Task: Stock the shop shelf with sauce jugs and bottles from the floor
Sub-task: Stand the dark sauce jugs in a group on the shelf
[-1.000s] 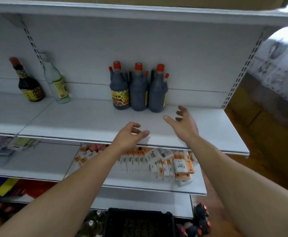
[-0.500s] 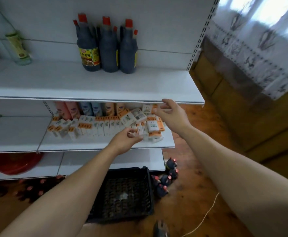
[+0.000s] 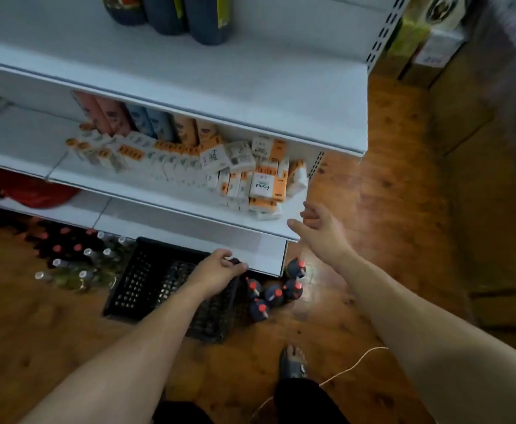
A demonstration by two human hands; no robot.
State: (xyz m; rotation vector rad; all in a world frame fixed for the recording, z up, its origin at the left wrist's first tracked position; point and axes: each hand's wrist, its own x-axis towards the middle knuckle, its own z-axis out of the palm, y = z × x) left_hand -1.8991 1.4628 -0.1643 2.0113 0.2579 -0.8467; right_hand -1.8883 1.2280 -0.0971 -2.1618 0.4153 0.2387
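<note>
- Fingers point(image 3: 307, 216) of my right hand point(image 3: 322, 232) are spread loose and hold nothing; they hang just off the outer corner of the tissue-pack shelf point(image 3: 189, 206).
- My left hand point(image 3: 217, 272) is curled, fingers bent over the far rim of the black crate point(image 3: 146, 289). Whether they truly grip that rim or only rest on it, I cannot tell.
- Below and between both hands, a small cluster of dark sauce jugs point(image 3: 276, 290) with red caps stands on the wooden floor point(image 3: 373, 224), just beside the crate.
- Left of my left fingers, well apart, more bottles point(image 3: 76, 258) crowd the floor, some red-capped, some clear.
- Far above my fingertips, three dark jugs point(image 3: 171, 16) already stand on the upper shelf point(image 3: 250, 84), which has plenty of bare space.
- My read: stocking has barely begun; most of the stock is on the floor, and the jugs by the crate look like the next pick.
</note>
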